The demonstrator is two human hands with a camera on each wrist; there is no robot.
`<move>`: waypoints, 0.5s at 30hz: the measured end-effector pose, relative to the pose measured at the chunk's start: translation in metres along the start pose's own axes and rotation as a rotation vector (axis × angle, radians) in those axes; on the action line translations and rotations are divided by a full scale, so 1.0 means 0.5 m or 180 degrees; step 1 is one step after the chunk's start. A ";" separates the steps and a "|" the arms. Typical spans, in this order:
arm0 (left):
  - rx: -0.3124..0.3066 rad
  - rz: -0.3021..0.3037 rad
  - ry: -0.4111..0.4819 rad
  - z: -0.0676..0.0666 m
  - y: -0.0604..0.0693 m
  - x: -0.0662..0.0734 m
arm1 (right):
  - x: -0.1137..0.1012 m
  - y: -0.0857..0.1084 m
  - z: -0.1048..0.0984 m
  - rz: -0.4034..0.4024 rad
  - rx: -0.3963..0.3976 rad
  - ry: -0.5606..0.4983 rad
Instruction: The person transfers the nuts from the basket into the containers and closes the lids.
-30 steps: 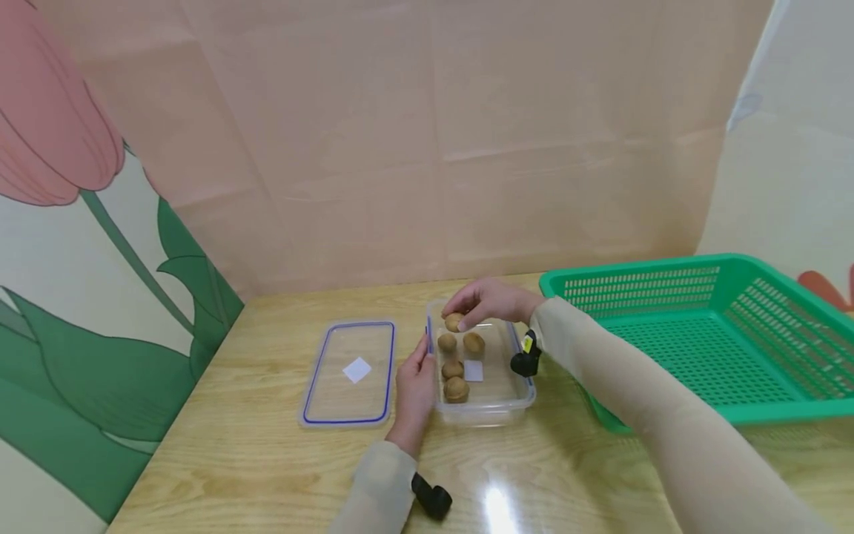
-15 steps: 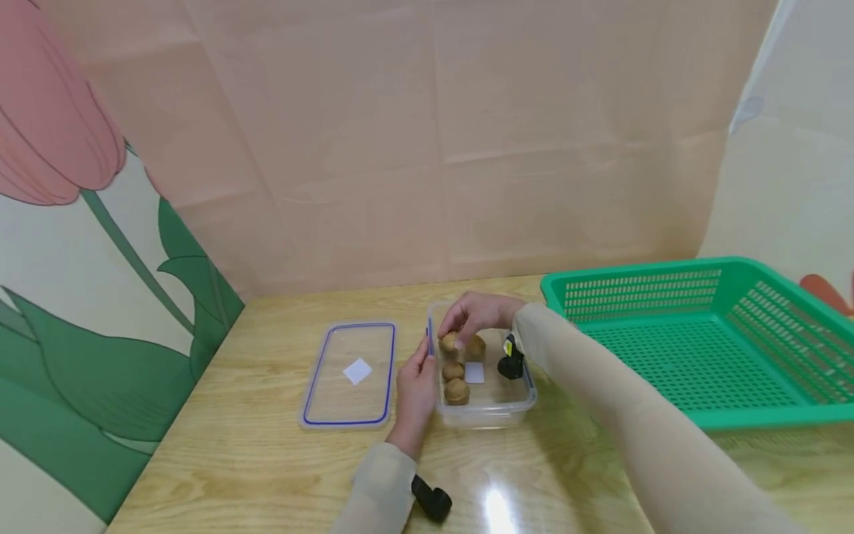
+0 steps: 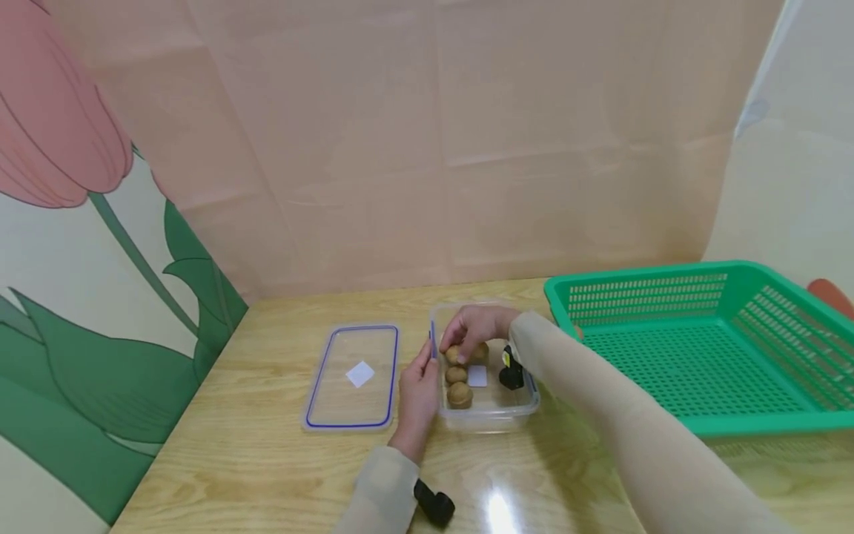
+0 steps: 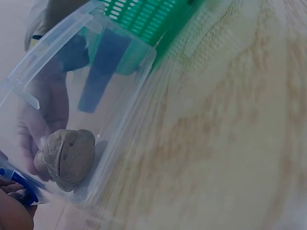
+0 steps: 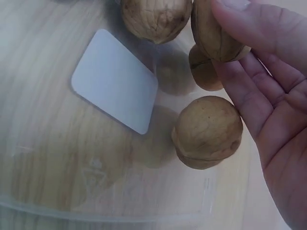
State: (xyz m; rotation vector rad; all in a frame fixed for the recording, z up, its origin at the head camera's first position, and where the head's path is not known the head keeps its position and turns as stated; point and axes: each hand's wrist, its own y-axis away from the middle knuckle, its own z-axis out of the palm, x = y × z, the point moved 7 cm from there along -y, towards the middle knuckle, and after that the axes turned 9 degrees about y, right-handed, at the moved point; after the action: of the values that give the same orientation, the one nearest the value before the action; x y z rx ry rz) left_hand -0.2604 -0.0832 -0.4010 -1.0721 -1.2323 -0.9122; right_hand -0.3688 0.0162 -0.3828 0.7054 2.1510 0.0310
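A clear plastic food container (image 3: 490, 408) stands uncovered on the table with several walnuts inside. My right hand (image 3: 475, 330) reaches into it and pinches a walnut (image 5: 216, 33) between thumb and fingers. One walnut (image 5: 156, 19) sits beside the held one. Two more, a small walnut (image 3: 457, 375) and a larger walnut (image 3: 460, 395), lie nearer me along the left wall. A white square (image 5: 115, 81) shows at the container's bottom. My left hand (image 3: 419, 393) holds the container's left side, its fingers at the side flap (image 4: 21, 184). The right hand hides the container's far left corner.
Left of the container, a clear lid (image 3: 330, 404) with a blue seal and white square lies flat. A large green basket (image 3: 700, 371) stands close on the right. Behind the table hangs a pinkish-brown sheet (image 3: 373, 148).
My right hand has come down from the container's far end, lower and nearer me. One fewer walnut shows than a second ago. The left hand keeps its place.
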 end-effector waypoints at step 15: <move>0.0040 0.0064 0.0004 -0.001 0.000 -0.003 | -0.001 -0.012 0.007 -0.0178 -0.0043 0.0144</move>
State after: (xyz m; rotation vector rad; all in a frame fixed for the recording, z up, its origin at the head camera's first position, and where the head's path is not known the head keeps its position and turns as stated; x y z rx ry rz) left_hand -0.2604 -0.0839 -0.4024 -1.0721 -1.2225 -0.8885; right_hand -0.3688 0.0100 -0.3862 0.6421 2.2107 0.0322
